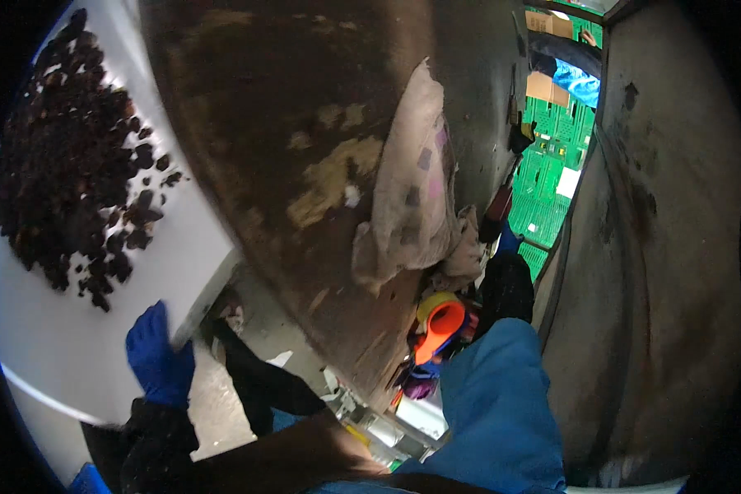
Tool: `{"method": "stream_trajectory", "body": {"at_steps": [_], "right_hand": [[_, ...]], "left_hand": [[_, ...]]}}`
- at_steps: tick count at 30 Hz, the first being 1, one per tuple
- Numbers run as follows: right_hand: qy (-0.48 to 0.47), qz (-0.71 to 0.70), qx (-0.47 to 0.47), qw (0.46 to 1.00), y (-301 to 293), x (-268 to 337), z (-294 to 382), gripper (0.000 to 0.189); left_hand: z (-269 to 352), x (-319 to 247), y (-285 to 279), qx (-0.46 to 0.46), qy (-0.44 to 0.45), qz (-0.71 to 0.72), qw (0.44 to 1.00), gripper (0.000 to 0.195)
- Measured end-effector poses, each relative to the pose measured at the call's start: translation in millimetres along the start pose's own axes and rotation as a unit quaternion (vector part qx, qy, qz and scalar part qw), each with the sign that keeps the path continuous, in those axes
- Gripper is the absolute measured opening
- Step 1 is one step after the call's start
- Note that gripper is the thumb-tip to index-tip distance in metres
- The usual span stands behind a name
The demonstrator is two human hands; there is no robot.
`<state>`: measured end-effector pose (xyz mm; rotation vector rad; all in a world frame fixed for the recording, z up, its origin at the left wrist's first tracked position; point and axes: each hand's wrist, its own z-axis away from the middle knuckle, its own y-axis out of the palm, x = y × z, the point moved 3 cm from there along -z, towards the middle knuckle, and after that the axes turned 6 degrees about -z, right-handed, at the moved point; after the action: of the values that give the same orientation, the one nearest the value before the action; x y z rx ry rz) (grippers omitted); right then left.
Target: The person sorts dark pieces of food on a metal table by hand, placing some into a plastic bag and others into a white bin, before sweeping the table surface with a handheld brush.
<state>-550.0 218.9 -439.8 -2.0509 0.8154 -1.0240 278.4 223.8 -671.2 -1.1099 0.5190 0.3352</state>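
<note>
My left hand (158,358), in a blue glove, lies at the corner of a white tabletop (49,346). Nothing shows in it, and its fingers are extended over the surface. Beyond it on the tabletop spreads a pile of small dark brown, irregular pieces (68,160), too blurred to identify. My right hand (509,239), also blue-gloved, reaches to the far edge of a worn brown board (234,105). It is beside a dark red-handled tool (499,207); most of the hand is hidden, so its grip cannot be told. A stained, pale cloth (410,185) drapes over the board.
An orange tape roll or ring (443,318) and a yellow tape roll (435,301) sit below the cloth among mixed items. Green plastic crates (543,179) stand past a gap, where another person's blue sleeve (575,81) shows. A grey-brown panel (673,259) borders the right side.
</note>
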Motion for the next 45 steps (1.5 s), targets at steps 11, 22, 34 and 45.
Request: {"method": "stream_trajectory", "body": {"at_steps": [11,22,34,45], "right_hand": [[-0.058,0.217,0.333,0.916,63,-71,-54,0.03],[0.099,-0.342,0.019,0.934,-18,262,263,0.033],[-0.065,-0.301,0.549,0.777,-369,387,633,0.048],[-0.573,-0.113,0.5,0.639,-417,628,553,0.083]], "left_hand": [[2,-5,8,-0.014,0.003,-0.027,1.0,0.055],[0,2,3,0.08,-0.013,0.019,0.997,0.073],[98,-100,-318,0.355,-0.096,0.776,0.512,0.076],[156,14,-547,0.26,0.081,0.08,0.959,0.051]]}}
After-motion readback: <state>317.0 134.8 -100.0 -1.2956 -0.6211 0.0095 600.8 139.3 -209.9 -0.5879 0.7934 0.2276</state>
